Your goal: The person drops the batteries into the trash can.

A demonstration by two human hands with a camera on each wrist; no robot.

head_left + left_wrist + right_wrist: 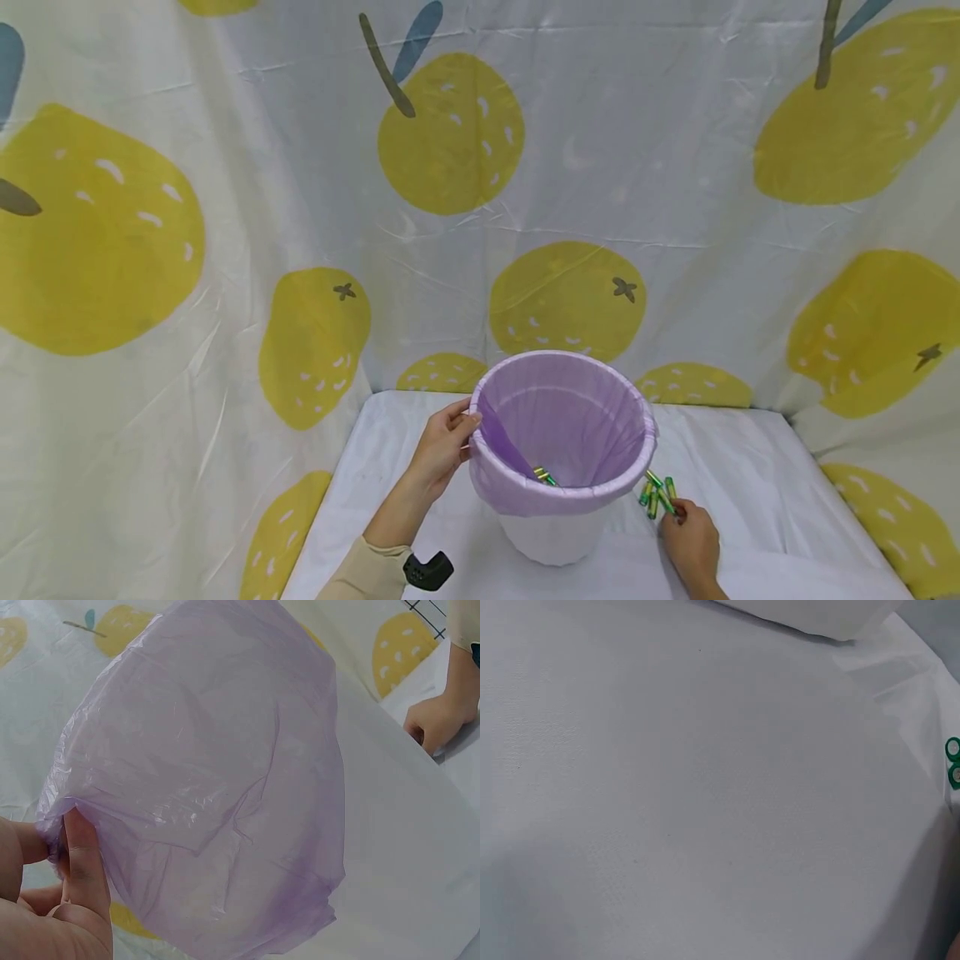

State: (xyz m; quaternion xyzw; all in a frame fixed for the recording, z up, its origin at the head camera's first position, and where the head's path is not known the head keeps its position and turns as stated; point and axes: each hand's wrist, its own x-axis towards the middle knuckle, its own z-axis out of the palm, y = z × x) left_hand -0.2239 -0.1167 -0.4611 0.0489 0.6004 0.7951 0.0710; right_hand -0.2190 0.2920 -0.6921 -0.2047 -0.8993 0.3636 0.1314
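A white trash bin (551,537) stands upright on the table, lined with a thin purple trash bag (517,492) folded over its rim. My left hand (442,446) grips the bagged rim at the left, thumb on top; bunched film shows between its fingers (84,859) in the left wrist view. A few green and gold batteries (545,476) lie inside the bin. Right of it, several more batteries (651,498) lie in a loose pile. My right hand (692,542) has curled fingers at the pile's near edge, pinching a battery. In the right wrist view those fingers are mostly hidden.
A white cloth covers the table (750,492). Behind and beside it hangs a pale curtain (645,150) printed with yellow fruit. The left wrist wears a black device (428,572) over a beige sleeve (371,575).
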